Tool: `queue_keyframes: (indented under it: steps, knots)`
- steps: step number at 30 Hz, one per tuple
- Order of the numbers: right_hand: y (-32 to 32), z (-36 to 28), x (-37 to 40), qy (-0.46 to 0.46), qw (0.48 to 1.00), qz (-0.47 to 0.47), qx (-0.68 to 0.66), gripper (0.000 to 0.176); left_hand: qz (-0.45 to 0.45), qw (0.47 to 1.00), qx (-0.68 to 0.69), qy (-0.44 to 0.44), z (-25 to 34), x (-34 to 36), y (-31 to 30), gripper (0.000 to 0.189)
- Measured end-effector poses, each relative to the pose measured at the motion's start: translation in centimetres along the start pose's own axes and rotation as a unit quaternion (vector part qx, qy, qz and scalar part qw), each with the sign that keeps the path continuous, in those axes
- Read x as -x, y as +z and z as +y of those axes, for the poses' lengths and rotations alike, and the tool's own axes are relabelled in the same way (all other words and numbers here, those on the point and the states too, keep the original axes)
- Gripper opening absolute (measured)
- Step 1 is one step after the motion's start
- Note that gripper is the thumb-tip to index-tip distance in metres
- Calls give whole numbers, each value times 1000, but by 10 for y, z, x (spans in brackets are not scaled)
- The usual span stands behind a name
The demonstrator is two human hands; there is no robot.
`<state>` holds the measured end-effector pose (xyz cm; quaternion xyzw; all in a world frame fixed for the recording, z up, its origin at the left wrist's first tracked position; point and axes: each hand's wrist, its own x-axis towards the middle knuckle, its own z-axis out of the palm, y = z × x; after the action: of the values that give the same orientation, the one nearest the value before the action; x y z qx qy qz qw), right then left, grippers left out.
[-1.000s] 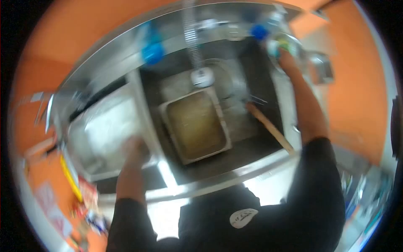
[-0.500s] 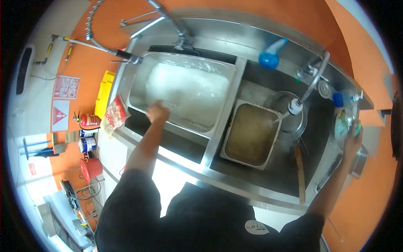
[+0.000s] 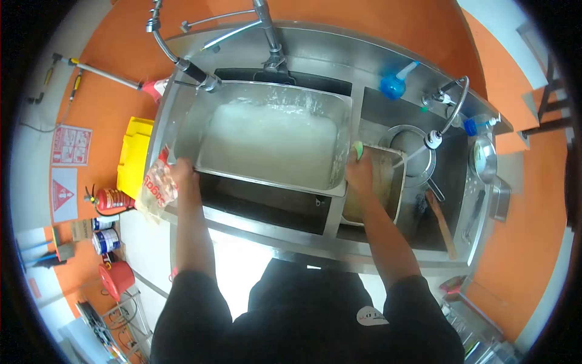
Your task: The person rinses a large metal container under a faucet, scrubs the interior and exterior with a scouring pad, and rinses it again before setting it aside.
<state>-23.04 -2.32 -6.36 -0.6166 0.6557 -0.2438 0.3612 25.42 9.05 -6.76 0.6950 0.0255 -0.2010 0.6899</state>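
Observation:
My left hand [image 3: 183, 172] is closed at the front left corner of a large steel pan [image 3: 267, 177], seemingly gripping its rim. Cloudy, whitish water [image 3: 273, 142] fills much of this pan, which rests over the left sink basin. A green sponge [image 3: 359, 149] shows at the fingers of my right hand [image 3: 359, 174], which is closed around it by the pan's right rim. Partly hidden under my right forearm, a smaller pan [image 3: 401, 194] of murky water sits in the right basin. Water runs into it from a white spray head [image 3: 433, 140].
A strainer [image 3: 431, 164] and a wooden-handled tool [image 3: 444, 227] lie in the right basin. Beyond stand a blue bottle [image 3: 393, 88] and a metal bowl [image 3: 490, 159]. A plastic bag [image 3: 159, 187] lies beside my left hand; a tap [image 3: 274, 57] rises behind the pan.
My right hand has come from the metal bowl at the far right to the large pan's right rim, with the sponge. My left hand has moved left to the pan's corner.

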Motion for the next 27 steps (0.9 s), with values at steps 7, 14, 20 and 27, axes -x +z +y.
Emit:
queue_keyframes:
  steps: [7, 14, 20, 27]
  knots:
    - [-23, -45, 32, 105, 988, 74, -84, 52, -49, 990, -95, 95, 110, 110, 2, 14]
    - [-25, -18, 71, 101, 994, 30, -41, 54, 61, 964, -229, 123, 159, 171, -33, 35]
    - [-28, 2, 111, 116, 988, 19, -98, 46, 26, 962, -155, 221, 193, 234, -52, 30]
    - [-41, 36, 121, 116, 974, -47, -186, 55, 44, 930, -124, 344, 224, 369, -22, 24]
